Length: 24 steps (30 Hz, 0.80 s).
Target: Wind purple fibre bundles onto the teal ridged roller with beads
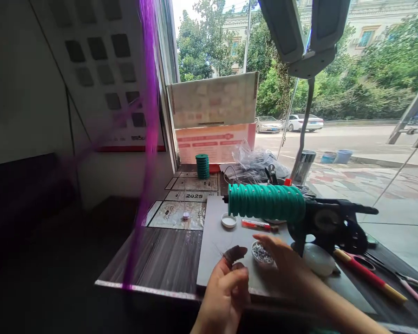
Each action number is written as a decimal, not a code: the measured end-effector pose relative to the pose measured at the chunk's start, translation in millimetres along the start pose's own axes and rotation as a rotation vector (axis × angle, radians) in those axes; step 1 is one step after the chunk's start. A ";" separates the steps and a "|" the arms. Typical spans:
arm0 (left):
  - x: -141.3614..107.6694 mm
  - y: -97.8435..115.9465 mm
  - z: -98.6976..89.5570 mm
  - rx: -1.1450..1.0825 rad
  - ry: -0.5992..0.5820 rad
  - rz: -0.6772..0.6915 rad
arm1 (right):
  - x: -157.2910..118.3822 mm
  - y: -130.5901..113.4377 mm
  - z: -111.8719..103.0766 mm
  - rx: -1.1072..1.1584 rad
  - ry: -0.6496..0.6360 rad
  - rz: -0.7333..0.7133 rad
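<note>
My left hand (231,280) is closed near the front edge of the board, a dark covering (235,253) round one fingertip. Thin strands stick out beside that finger; what the curled fingers hold is too small to make out. My right hand (277,250) reaches in from the right, blurred, its fingers over the edge of a small round cup of silvery beads (261,253). Its fingertips are partly hidden. Above both hands lies a ribbed green roll (266,201) on a black holder (329,227).
A white lid (229,220) and an orange-red tool (256,225) lie on the pale board (212,241). Scissors (404,278), a red-and-yellow stick (372,277) and a whitish rounded object (318,260) are at right. Purple strands (149,120) hang at left. A lamp (308,60) stands behind.
</note>
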State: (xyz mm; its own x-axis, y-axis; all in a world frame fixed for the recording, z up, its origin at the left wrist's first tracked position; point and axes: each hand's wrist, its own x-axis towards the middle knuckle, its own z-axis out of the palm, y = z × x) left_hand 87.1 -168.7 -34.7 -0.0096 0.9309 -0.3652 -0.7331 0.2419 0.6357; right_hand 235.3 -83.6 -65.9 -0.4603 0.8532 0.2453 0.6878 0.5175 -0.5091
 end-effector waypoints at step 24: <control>-18.3 -17.8 12.3 0.449 -0.196 0.072 | -48.6 -58.2 -22.6 0.400 0.280 -0.090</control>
State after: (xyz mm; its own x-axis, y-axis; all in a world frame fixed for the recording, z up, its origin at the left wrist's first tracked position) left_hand 108.7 -186.6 -31.0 0.1107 0.9730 -0.2025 -0.3692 0.2294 0.9006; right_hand 230.3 -153.7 -29.5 -0.3017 0.8198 0.4868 0.3583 0.5706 -0.7389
